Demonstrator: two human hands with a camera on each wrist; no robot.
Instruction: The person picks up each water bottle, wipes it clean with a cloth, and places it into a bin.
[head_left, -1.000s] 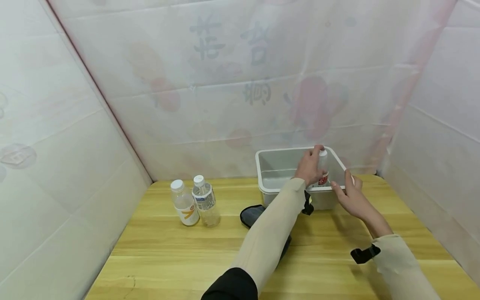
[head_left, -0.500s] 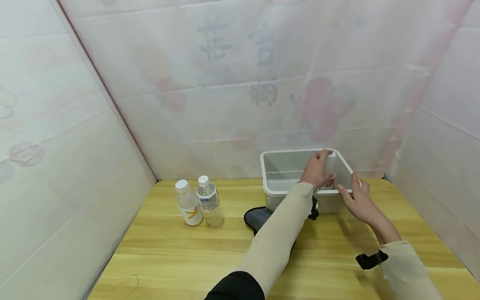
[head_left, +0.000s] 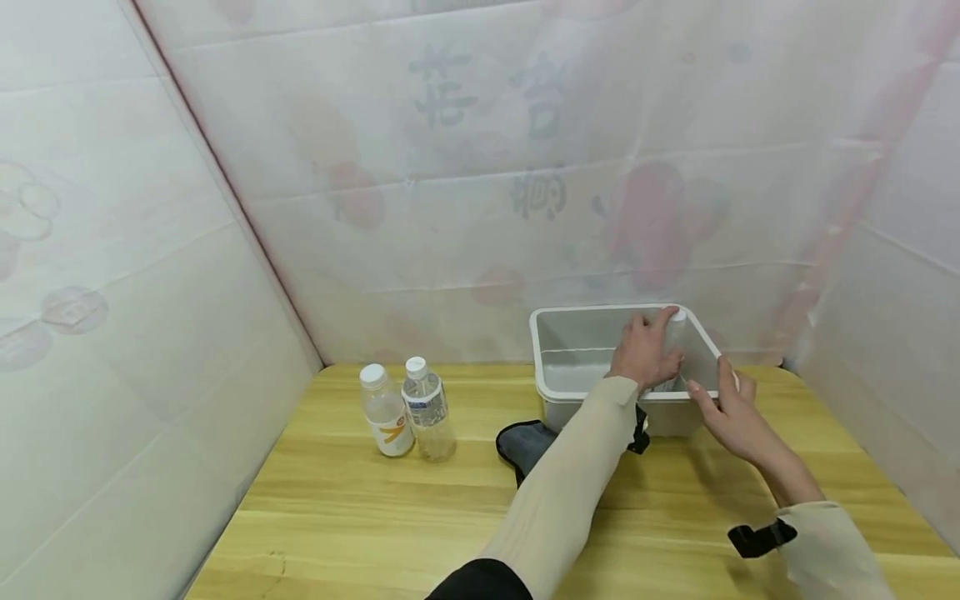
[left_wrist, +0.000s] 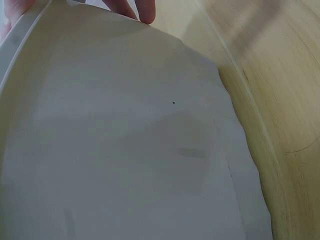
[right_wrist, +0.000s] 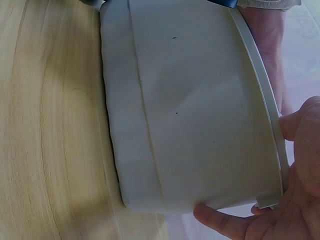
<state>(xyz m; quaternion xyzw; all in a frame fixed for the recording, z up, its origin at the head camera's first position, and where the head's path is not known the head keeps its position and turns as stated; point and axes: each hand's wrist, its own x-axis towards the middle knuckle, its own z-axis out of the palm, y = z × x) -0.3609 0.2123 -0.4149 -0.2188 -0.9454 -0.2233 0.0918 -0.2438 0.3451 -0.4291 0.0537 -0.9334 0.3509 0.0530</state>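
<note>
My left hand (head_left: 643, 354) reaches into a white rectangular plastic bin (head_left: 592, 309) and grips a clear bottle with a white cap (head_left: 676, 331). The bottle stands upright near the bin's right end, its lower part hidden by the hand and the front rim. With thumb and fingers, my right hand (head_left: 737, 417) holds the bin's front right corner. In the right wrist view, fingers (right_wrist: 225, 222) of that hand lie against the bin's outer wall (right_wrist: 200, 100). The left wrist view mostly shows the bin's wall (left_wrist: 115, 125).
On the wooden table (head_left: 360, 533), to the left, stand a bottle with an orange-marked label (head_left: 390, 429) and a clear labelled bottle (head_left: 427, 412). A grey, black-edged cloth item (head_left: 523, 443) lies partly under the left forearm. Printed sheets (head_left: 450, 233) form walls at the back and sides.
The head view has shifted, so everything sits farther right in it. The red mark on the gripped bottle's label, visible earlier, is now hidden. Both hands keep their holds.
</note>
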